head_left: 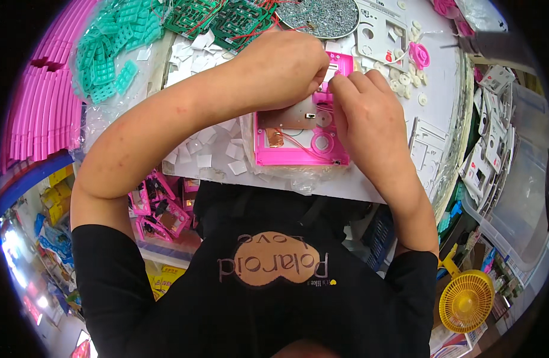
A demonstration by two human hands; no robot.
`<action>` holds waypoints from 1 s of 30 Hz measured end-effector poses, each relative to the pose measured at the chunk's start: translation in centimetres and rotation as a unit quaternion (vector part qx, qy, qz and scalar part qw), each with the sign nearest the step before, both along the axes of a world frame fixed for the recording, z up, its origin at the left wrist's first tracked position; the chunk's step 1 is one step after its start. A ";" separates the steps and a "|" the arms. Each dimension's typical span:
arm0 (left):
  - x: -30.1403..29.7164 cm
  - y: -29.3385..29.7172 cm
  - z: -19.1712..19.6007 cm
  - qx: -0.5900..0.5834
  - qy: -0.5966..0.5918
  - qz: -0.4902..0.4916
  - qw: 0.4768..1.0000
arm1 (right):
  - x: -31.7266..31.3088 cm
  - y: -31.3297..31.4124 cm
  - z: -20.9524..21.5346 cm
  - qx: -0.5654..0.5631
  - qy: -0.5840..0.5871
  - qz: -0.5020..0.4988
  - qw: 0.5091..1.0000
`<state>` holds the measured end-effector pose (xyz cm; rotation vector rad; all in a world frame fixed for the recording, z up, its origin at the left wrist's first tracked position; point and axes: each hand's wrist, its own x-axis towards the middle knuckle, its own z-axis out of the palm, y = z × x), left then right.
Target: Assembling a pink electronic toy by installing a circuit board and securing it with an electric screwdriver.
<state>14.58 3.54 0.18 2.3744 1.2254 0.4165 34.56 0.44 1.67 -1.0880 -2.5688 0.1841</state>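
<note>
A pink plastic casing (263, 156) lies open on the table before me. Inside it are a grey-brown circuit board (280, 118), a copper-coloured patch (275, 138), thin wires and a round ring (323, 143). My left hand (292, 67) reaches across the casing's upper part, fingers curled in a pinch. Close beside it, my right hand (373, 113) bends over the casing's right edge, its fingertips also drawn together. Whatever the fingertips hold is hidden behind the hands.
Green circuit boards (223, 21) with red wires and a round tray of small screws (340, 24) sit at the back. Teal button pads (110, 51) and stacked pink panels (44, 113) fill the left. White paper pieces (205, 160) surround the casing; white panels (428, 152) lie right.
</note>
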 end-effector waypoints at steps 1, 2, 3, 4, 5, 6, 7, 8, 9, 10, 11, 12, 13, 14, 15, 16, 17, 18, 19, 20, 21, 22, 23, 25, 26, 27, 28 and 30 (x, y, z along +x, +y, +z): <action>-0.1 0.0 -0.1 0.004 0.003 -0.013 1.000 | 0.0 0.1 -0.1 0.000 0.009 0.001 1.000; -0.2 -0.1 -0.1 0.007 0.000 -0.010 1.000 | 0.1 0.3 -0.5 -0.001 0.018 0.002 1.000; -0.2 -0.2 -0.2 0.012 -0.003 -0.007 1.000 | 0.2 0.5 -0.9 -0.001 0.026 0.002 1.000; -0.3 -0.3 -0.2 0.016 -0.007 -0.004 1.000 | 0.4 0.7 -1.5 -0.021 0.075 0.004 0.997; -0.3 -0.4 -0.1 0.012 -0.006 0.000 1.000 | 0.6 0.8 -2.4 -0.041 0.124 0.006 0.991; -0.3 -0.5 0.0 0.008 -0.006 0.004 1.000 | 0.7 0.9 -3.1 -0.061 0.173 0.008 0.983; -0.4 -0.6 0.1 0.004 -0.006 0.007 1.000 | 0.7 1.1 -3.6 -0.056 0.180 -0.006 0.982; -0.3 -0.7 0.1 0.016 -0.009 0.008 1.000 | 0.7 1.2 -4.0 -0.050 0.188 -0.020 0.981; -0.3 -0.8 -0.2 0.026 -0.010 0.009 1.000 | 0.7 1.1 -4.4 -0.047 0.197 -0.035 0.979; -0.3 -0.9 -0.3 0.036 -0.011 0.009 0.999 | 0.6 1.1 -4.4 -0.045 0.186 -0.043 0.981; -0.3 -0.9 -0.3 0.025 -0.002 0.010 1.000 | 0.4 0.9 -4.2 -0.043 0.175 -0.051 0.982; -0.2 -0.7 -0.2 0.016 0.008 0.011 1.000 | 0.3 0.9 -4.0 -0.039 0.164 -0.058 0.984; -0.2 -0.6 -0.1 0.007 0.017 0.012 1.000 | 0.2 0.9 -3.8 -0.039 0.153 -0.056 0.986; -0.2 -0.6 -0.1 0.008 0.019 0.012 1.000 | 0.2 1.0 -3.5 -0.039 0.141 -0.054 0.988; -0.2 -0.6 -0.2 0.009 0.022 0.012 1.000 | 0.0 1.1 -3.2 -0.039 0.130 -0.051 0.989; -0.3 -0.7 -0.2 0.010 0.025 0.013 1.000 | 0.1 1.2 -2.7 -0.038 0.113 -0.031 0.992; -0.3 -0.8 -0.2 0.014 0.024 0.010 1.000 | 0.5 1.5 -2.1 -0.037 0.095 -0.012 0.995; -0.2 -0.8 -0.2 0.017 0.022 0.006 1.000 | 0.7 1.6 -1.9 -0.036 0.077 0.007 0.996; -0.1 -0.7 -0.2 0.021 0.020 0.002 1.000 | 0.7 1.0 -1.6 -0.014 0.051 0.018 0.998; 0.0 -0.6 -0.2 0.022 0.042 0.000 0.999 | 0.8 0.2 -1.2 0.009 0.024 0.029 0.999; 0.2 -0.5 -0.1 0.021 0.063 0.001 0.998 | 0.9 -0.6 -1.0 0.030 -0.002 0.042 0.999; 0.4 -0.4 0.0 0.020 0.085 0.001 0.996 | 0.8 -1.1 -1.2 0.039 -0.012 0.040 0.998; 0.7 -0.3 0.4 0.011 0.103 0.003 0.995 | 0.6 -1.1 -1.1 0.034 -0.016 0.044 0.998; 1.7 0.6 1.4 -0.008 0.136 -0.004 0.991 | 0.4 -1.0 -0.9 0.023 -0.028 0.040 0.999; 2.3 1.1 2.1 -0.030 0.160 -0.022 0.986 | 0.3 -1.1 -1.2 0.039 -0.020 0.035 0.998; 3.2 1.9 2.8 -0.054 0.184 -0.044 0.980 | 0.4 -1.1 -1.1 0.030 -0.016 0.029 0.999; 3.8 2.2 3.2 -0.077 0.211 -0.057 0.973 | 0.4 -1.0 -1.0 0.024 -0.010 0.032 0.999; 5.6 3.2 3.2 -0.108 0.291 -0.091 0.946 | 0.4 -1.1 -0.9 0.018 -0.002 0.037 0.999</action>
